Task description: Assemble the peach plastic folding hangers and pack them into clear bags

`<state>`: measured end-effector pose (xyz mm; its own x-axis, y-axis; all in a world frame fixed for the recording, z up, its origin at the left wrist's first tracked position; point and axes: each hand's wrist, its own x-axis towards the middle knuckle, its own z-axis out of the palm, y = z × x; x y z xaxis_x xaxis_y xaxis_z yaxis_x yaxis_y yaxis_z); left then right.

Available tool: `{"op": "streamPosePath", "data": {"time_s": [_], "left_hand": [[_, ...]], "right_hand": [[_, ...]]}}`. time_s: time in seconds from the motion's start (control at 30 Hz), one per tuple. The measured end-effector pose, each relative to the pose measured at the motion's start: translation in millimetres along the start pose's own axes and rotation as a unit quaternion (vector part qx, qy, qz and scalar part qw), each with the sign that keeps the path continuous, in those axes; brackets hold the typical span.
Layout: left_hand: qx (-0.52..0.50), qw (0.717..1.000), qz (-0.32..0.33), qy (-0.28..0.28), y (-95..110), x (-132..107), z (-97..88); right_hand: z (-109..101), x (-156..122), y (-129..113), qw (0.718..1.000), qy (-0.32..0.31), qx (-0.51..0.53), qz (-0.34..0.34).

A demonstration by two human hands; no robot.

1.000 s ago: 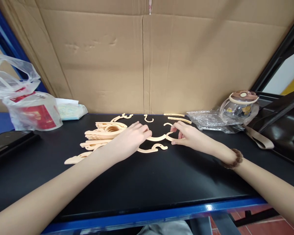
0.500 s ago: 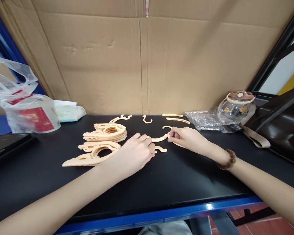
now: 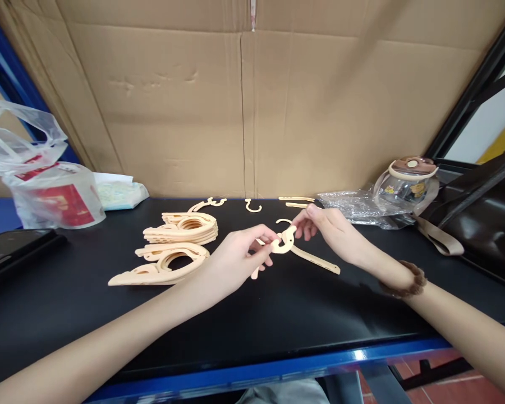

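Head view: your bare left hand (image 3: 235, 255) is gripping a small cream, C-shaped plastic piece (image 3: 284, 248), thumb against fingers, and that piece sits between your two hands, apparently lifted off the smooth black tabletop (image 3: 252, 325). Your bare right hand (image 3: 334, 230) is half curled, its fingertips at the piece's upper end; you can't be told from here whether they touch or pinch it. To handle it well, keep the left pinch low on the curve, so the upper end stays reachable, and turn it with your fingers rather than your wrists. It looks slim, so go for light, even pressure over a hard squeeze. Mind the long cream plastic strip (image 3: 317, 260) lying just below and to the right, and the narrow cream plastic end (image 3: 255, 274) showing under your left fingers; a dropped wrist could nudge either. Just behind your hands lies a thin cream plastic hook (image 3: 283, 220). Farther out, you have the tall stack of looped cream plastic frames (image 3: 180, 231) and a nearer, pointed group of cream plastic frames (image 3: 151, 275) beside your left forearm, so keep that elbow from sweeping sideways.
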<state>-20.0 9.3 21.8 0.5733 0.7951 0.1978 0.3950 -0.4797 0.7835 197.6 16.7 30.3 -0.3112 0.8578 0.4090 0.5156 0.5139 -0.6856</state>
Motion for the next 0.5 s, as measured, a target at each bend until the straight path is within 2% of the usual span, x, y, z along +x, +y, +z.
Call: {"op": "streamPosePath", "data": {"time_s": [0.07, 0.13, 0.23, 0.3, 0.37, 0.43, 0.5], "left_hand": [[-0.126, 0.990, -0.056, -0.008, 6.0, 3.8, 2.5], [-0.206, 0.974, -0.089, -0.024, 11.5, 7.7, 4.7], [-0.233, 0.966, -0.105, -0.041, 12.8, 12.5, 5.1], [-0.140, 0.986, -0.079, -0.038, 8.0, 13.7, 2.2], [0.042, 0.998, -0.018, -0.030, 1.2, 12.5, -1.8], [0.219, 0.974, 0.050, -0.025, -3.6, 9.9, -3.7], [0.321, 0.940, 0.116, -0.032, -3.9, 8.7, -0.5]], "right_hand": [[3.1, -0.7, -1.2, 0.997, -0.047, 0.060, 0.005], [7.4, -0.6, -1.5, 0.989, -0.093, 0.113, 0.015], [8.6, 2.2, -1.9, 0.979, -0.092, 0.176, 0.037], [1.1, 5.1, -4.3, 0.982, -0.027, 0.185, 0.040], [-13.8, 5.8, -8.8, 0.986, 0.064, 0.151, 0.029], [-32.4, 0.7, -13.1, 0.989, 0.136, 0.050, 0.009], [-48.8, -12.0, -13.8, 0.984, 0.153, -0.091, -0.005]]}}
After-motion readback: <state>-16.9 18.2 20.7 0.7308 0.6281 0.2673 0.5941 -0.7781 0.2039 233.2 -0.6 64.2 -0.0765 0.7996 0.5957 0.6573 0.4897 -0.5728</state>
